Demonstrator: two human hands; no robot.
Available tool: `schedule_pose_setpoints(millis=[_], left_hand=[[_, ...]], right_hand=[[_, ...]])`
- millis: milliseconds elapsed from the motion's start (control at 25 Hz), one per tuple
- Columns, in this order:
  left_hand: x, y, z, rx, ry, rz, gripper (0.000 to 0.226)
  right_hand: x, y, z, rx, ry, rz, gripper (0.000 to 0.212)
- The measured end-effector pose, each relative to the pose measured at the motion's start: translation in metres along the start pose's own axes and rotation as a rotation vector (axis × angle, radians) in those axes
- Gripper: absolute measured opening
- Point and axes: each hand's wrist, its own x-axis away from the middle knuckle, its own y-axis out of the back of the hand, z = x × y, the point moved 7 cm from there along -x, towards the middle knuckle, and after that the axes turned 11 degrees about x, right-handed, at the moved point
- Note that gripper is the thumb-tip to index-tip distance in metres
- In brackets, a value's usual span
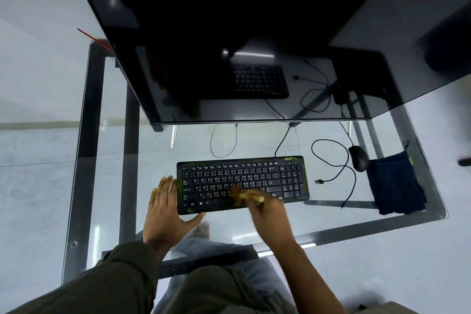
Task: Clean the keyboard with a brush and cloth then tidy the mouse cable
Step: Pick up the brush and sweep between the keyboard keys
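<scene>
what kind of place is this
Probably a computer workstation in an office or home: a glass desk with a large dark monitor, a black keyboard and a wired mouse.

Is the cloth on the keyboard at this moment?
No, the dark cloth lies on the glass desk right of the mouse, apart from the keyboard.

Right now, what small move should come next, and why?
Probably sweep the wooden-handled brush rightward toward the number pad. The right hand grips it over the lower middle keys of the black keyboard, the left hand braces its left edge, and yellowish specks show at its right end.
</scene>
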Motion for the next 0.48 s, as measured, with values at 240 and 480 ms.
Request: schedule_pose_setpoints(millis=[240, 480], left_hand=[[0.002, -0.007, -0.005, -0.002, 0.002, 0.021, 0.114], [0.005, -0.003, 0.0, -0.01, 0.03, 0.014, 0.114]], right_hand=[[0.014, 0.001, -0.021, -0.08, -0.011, -0.067, 0.019], [0.014, 0.026, -0.047, -0.096, -0.136, -0.232, 0.018]])
